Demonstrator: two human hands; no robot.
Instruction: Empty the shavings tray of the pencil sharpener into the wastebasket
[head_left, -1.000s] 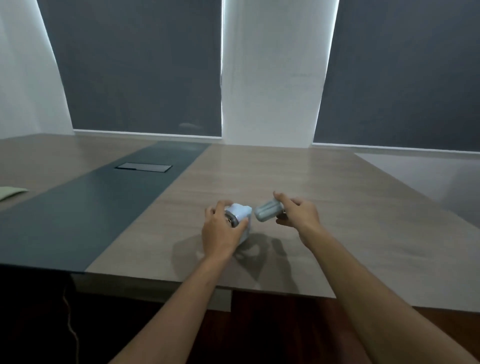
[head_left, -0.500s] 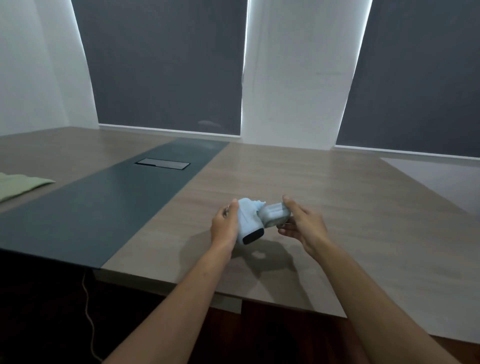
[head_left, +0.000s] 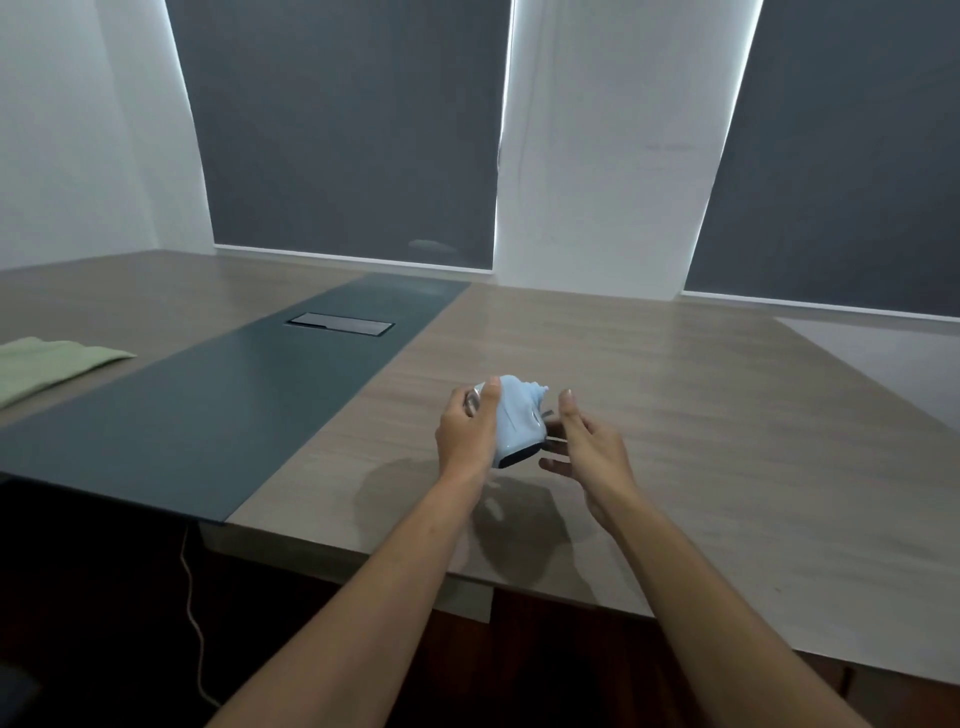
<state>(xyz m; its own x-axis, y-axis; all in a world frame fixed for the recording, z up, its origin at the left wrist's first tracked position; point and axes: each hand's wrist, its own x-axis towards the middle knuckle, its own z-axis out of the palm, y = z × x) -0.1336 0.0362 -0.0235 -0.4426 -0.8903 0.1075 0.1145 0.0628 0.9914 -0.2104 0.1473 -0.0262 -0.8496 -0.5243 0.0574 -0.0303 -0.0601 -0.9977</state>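
A light blue pencil sharpener (head_left: 519, 421) hangs tilted a little above the table, with my left hand (head_left: 467, 431) wrapped around its left side. My right hand (head_left: 592, 447) is just to its right, fingers spread and palm facing it. Only a thin grey edge of the shavings tray (head_left: 549, 414) shows between the sharpener and my right palm; the rest is hidden. No wastebasket is in view.
The wooden table (head_left: 675, 415) has a dark strip (head_left: 260, 405) down its left part with a cable hatch (head_left: 340, 325). A green cloth (head_left: 47, 364) lies at the far left. A thin cord (head_left: 192, 597) hangs below the table's near edge.
One second ago my right hand held the grey tray apart from the sharpener. It brought the tray against the sharpener's side, and now its fingers have opened with the tray nearly out of sight.
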